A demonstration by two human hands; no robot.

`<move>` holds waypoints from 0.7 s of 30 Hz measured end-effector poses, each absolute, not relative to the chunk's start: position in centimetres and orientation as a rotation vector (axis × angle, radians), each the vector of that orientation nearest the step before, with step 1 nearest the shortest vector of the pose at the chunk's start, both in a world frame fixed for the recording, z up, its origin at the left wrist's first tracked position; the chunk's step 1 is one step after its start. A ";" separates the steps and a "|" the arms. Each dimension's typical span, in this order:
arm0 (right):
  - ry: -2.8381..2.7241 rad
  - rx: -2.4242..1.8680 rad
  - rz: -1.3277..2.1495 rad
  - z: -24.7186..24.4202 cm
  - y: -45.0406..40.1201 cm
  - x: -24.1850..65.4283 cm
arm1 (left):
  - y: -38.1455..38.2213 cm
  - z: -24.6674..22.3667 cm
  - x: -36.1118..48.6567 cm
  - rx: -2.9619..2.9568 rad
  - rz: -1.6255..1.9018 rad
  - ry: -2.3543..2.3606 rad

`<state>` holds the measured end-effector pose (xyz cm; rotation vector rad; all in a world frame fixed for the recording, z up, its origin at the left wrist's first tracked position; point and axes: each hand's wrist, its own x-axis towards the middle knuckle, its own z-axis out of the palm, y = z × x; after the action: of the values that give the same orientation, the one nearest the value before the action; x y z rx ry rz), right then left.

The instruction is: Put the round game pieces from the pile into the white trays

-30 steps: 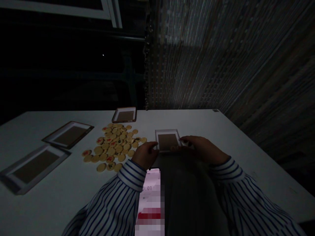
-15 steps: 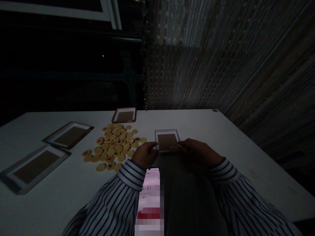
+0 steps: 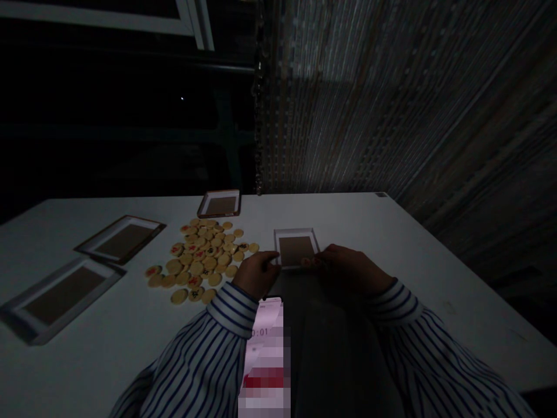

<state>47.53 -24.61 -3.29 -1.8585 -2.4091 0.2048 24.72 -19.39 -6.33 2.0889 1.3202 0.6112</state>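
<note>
In the head view my left hand (image 3: 257, 273) pinches the left rim of a small shallow box tray (image 3: 296, 232) with a brown floor and pale walls. My right hand (image 3: 354, 270) is at the tray's near right corner, fingertips closed on a round wooden Chinese chess piece (image 3: 317, 262). Just left of those fingers a second piece (image 3: 306, 262) lies inside the tray. Dim light hides exactly how the right fingers grip. Left of my left hand spreads a heap of Chinese chess pieces (image 3: 198, 255), some marked in red or black.
Other shallow box trays lie on the white table (image 3: 348, 217): one behind the heap (image 3: 220, 205), one at the left (image 3: 120, 238) and one at the near left (image 3: 63, 293). A lit phone (image 3: 265, 331) is below my left wrist. A bead curtain (image 3: 339, 116) hangs behind.
Almost nothing differs. Both hands stay at the tray, and the view has shifted very slightly.
</note>
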 end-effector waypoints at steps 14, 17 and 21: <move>-2.391 -1.835 0.155 -3.6 -24.6 47.7 | -19.4 -6.2 24.8 2.077 0.610 1.336; -2.368 -1.840 0.117 -4.0 -24.5 47.8 | -19.5 -6.2 24.8 2.056 0.597 1.350; -2.350 -1.877 0.126 -4.0 -24.4 47.5 | -19.5 -6.0 24.9 2.076 0.608 1.354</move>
<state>47.51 -24.42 -3.98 -1.8774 -2.3495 0.1260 24.86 -19.52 -5.98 2.0759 1.3537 0.6078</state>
